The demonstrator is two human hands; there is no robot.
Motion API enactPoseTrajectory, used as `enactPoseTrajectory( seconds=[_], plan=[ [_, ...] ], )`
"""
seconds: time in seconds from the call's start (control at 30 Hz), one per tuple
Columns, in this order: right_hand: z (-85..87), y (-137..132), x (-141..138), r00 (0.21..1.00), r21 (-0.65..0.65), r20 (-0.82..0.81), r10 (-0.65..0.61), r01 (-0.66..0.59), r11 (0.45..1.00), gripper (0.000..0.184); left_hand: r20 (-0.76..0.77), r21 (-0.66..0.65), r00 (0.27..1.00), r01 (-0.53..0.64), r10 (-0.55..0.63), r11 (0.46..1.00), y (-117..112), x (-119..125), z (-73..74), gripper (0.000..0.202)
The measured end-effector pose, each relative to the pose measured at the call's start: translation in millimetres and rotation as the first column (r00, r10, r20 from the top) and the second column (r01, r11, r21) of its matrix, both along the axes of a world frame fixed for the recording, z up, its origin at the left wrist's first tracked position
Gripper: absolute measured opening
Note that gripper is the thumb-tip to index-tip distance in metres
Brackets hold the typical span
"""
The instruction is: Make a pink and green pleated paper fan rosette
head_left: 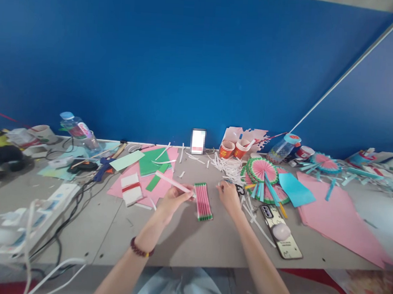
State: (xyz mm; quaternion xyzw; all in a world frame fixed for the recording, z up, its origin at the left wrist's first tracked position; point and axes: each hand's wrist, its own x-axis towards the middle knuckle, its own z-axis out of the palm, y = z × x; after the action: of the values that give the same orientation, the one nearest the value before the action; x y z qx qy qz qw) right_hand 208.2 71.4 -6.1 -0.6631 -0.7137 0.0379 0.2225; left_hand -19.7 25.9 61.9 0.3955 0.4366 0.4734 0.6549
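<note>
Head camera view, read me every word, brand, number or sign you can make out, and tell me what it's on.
Nothing reads clearly.
Left red cup and right red cup: yellow marks, too small to read.
Bottle label: pale marks on pink, blurred.
Phone case: dark print, too small.
White screen: pixelated, unreadable.

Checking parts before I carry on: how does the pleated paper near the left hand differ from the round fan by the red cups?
The pleated paper is a narrow rectangle; the round fan is spread into a disc. The pleated paper has green at its short ends; the round fan has green around its rim. Both are pink and green with folds.
</note>
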Motion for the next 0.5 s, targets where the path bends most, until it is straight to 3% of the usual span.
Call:
enactPoseTrajectory(
  seconds=[0.13, 0.2, 0.27, 0.37, 0.43, 0.5],
  plan=[
    [-0.3, 4, 0, 1.0, -0.017, 0.009, -0.007, 0.008, 1.0, 0.014, -0.116, 0.064, 0.991, 0.066, -0.059, 0.996, 16, 4, -6.1, 0.025],
    [8.2, -1, -5, 0.999, 0.023, -0.036, -0.023, 0.024, 0.999, 0.019, -0.173, 0.108, 0.982, 0.095, -0.075, 0.99, 23, 6, -13.0, 0.024],
    [19.2, -8, -15, 0.988, 0.044, -0.147, 0.053, -0.047, 0.998, 0.023, -0.21, 0.152, 0.974, 0.118, -0.085, 0.981, 28, 7, -21.5, 0.025],
    [31.5, -16, -37, 0.872, -0.03, -0.457, 0.174, -0.21, 0.977, 0.029, -0.177, 0.187, 0.976, 0.158, -0.125, 0.97, 32, 8, -32.5, 0.029],
    [32.6, -18, -51, 0.794, -0.113, -0.595, 0.123, -0.234, 0.966, 0.032, -0.14, 0.199, 0.983, 0.148, -0.121, 0.969, 33, 8, -36.3, 0.029],
    [28.5, -19, -62, 0.726, -0.109, -0.677, 0.124, -0.265, 0.958, 0.028, -0.134, 0.209, 0.986, 0.124, -0.097, 0.97, 33, 6, -37.2, 0.028]
  ],
)
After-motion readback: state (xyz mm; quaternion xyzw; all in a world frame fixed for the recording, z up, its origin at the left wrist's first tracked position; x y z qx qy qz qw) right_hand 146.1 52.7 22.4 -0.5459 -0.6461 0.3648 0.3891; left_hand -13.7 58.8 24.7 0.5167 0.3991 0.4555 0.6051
